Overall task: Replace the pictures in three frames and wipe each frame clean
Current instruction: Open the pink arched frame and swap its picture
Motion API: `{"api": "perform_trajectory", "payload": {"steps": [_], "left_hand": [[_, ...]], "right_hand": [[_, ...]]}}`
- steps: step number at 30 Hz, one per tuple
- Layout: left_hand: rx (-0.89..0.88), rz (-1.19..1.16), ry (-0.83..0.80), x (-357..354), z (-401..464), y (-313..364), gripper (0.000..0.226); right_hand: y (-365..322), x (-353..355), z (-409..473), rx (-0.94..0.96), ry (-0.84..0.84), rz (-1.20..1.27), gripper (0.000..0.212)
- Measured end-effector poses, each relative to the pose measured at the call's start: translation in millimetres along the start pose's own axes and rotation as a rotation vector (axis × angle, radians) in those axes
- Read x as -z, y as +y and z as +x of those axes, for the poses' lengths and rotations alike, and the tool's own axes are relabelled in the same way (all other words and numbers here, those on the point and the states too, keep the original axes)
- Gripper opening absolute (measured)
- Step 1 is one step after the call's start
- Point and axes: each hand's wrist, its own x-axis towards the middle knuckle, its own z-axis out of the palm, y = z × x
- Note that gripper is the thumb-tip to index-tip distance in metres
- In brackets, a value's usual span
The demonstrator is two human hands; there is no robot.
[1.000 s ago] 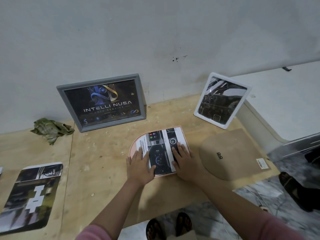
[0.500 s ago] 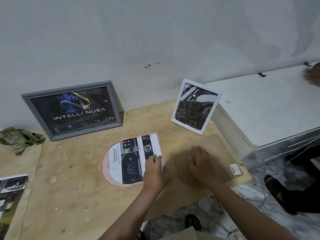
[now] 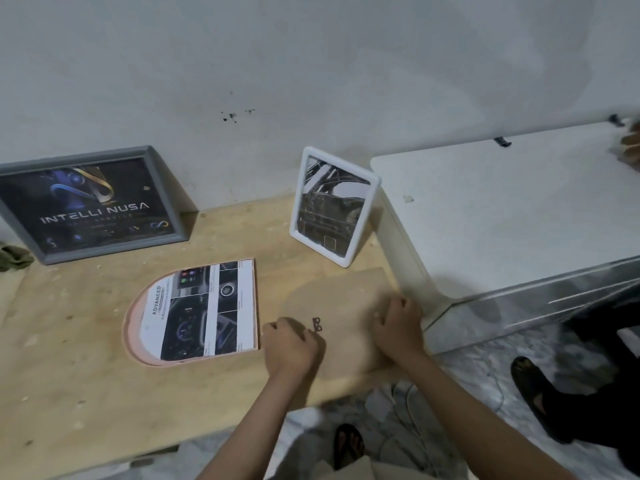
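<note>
Backing board (image 3: pixel 346 306): flat on table (image 3: pixel 86 393), just right of arched pink frame (image 3: pixel 133 327), rounded end pointing left.
Left hand (image 3: pixel 289 346): fingers curled at board's near-left edge, grip unclear.
Right hand (image 3: pixel 398 323): curled over right edge, pinch unclear.
Coming move: probably leftward onto frame.
Room: white cabinet (image 3: pixel 502 216) crowding right; white frame (image 3: pixel 332 206) beyond.

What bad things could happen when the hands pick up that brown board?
The backing board lies close to the leaning white frame; lifting it with the left hand and right hand might knock that frame over. The loose print lying on the pink arched frame could slide crooked if bumped.
</note>
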Motion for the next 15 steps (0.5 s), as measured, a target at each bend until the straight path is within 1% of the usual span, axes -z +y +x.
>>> {"api": "perform_trajectory", "payload": {"steps": [3,7,9,10,12,15], "left_hand": [[0.069,-0.066,0.016,-1.0,0.2,5.6,0.037],[0.231,-0.217,-0.001,2.2,8.9,9.9,0.037],[0.289,-0.286,-0.002,5.4,13.4,10.0,0.040],[0.315,-0.311,0.009,7.7,14.1,10.0,0.037],[0.327,-0.335,0.054,10.0,17.8,6.8,0.032],[0.287,-0.418,0.137,18.8,19.7,1.6,0.041]], "right_hand": [[-1.5,3.8,3.2,-0.028,-0.043,0.072,0.030],[-6.8,7.7,6.5,-0.127,-0.058,0.201,0.046],[-7.6,9.0,7.9,-0.165,-0.039,0.237,0.046],[-7.5,9.4,8.3,-0.181,-0.026,0.246,0.044],[-8.0,10.4,7.5,-0.208,-0.003,0.257,0.040],[-11.5,10.3,3.4,-0.217,0.023,0.292,0.034]]}}
